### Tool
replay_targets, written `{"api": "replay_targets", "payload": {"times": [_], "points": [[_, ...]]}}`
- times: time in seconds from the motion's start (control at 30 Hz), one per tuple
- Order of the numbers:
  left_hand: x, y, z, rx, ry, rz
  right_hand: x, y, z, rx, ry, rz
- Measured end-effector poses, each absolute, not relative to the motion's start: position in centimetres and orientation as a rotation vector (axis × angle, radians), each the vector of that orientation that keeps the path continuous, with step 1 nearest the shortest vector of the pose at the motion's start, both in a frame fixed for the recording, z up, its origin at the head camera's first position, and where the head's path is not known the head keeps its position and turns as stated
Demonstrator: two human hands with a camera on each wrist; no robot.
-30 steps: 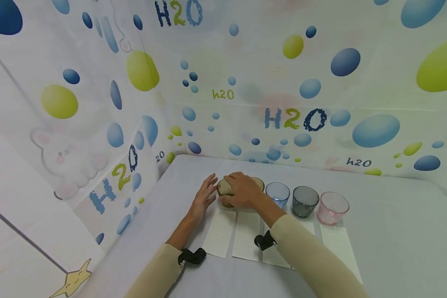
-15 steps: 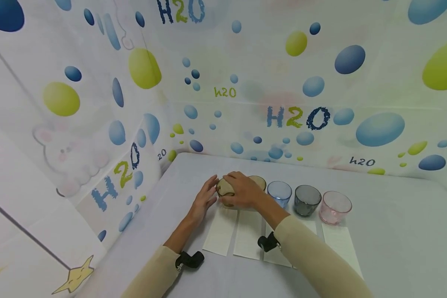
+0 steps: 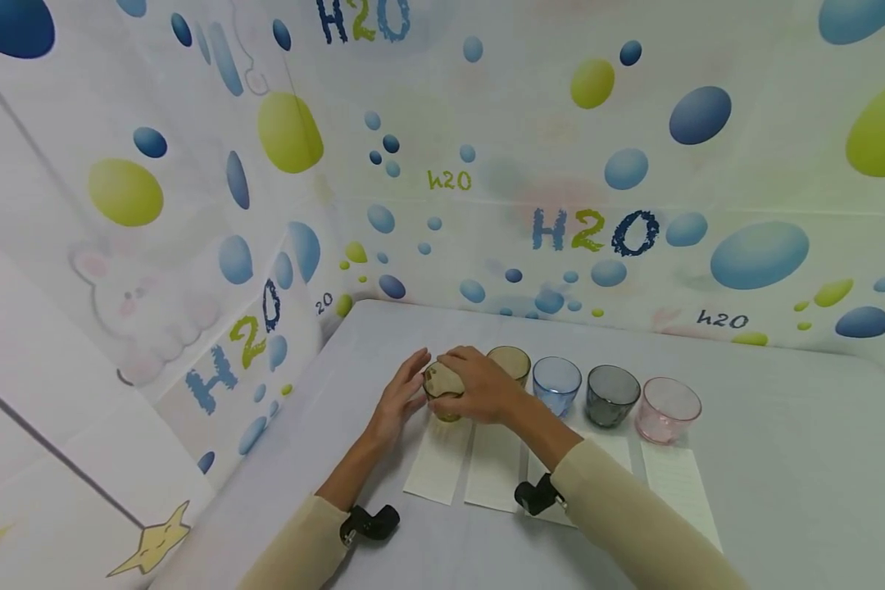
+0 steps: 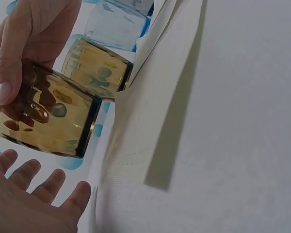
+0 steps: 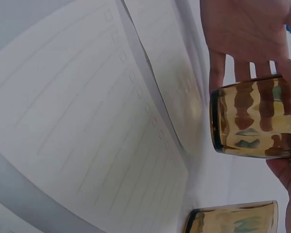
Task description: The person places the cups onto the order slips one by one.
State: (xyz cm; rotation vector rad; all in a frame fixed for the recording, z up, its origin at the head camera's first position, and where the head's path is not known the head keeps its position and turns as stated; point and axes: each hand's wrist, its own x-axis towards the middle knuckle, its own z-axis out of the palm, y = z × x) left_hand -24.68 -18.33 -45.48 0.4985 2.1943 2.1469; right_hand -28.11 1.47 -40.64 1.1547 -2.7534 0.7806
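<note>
My right hand (image 3: 483,385) grips an amber glass tumbler (image 3: 442,381) from above, thumb on one side and fingers on the other. In the left wrist view that tumbler (image 4: 53,114) shows dimpled walls and a thick dark base. My left hand (image 3: 396,406) stands at its left side, fingers spread and nearly straight. From the right wrist, the left palm (image 5: 247,29) faces the tumbler (image 5: 254,119), its fingertips right at the wall. A second amber tumbler (image 3: 515,365) stands just right of the held one.
Rightward in the row stand a blue tumbler (image 3: 556,385), a grey one (image 3: 612,397) and a pink one (image 3: 667,410). Several pale lined paper strips (image 3: 437,467) lie in front of them on the white table (image 3: 796,459). A patterned sheet (image 3: 501,115) hangs behind.
The held amber tumbler has shifted slightly left and nearer in my right hand, away from the second amber one, which shows more. My left hand stays beside it. The head view has shifted slightly.
</note>
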Motion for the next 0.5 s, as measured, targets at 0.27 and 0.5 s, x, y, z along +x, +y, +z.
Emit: {"api": "replay_targets", "payload": {"times": [0.27,0.5], "points": [[-23.9,-18.5,-45.4,0.513,2.210,2.139,-26.9,1.5,-40.8,1.206,-2.736,0.784],[-23.2,-18.9,-45.3,0.516,2.234,2.120,-26.0,1.3,-40.9,1.220,-2.764,0.804]]}}
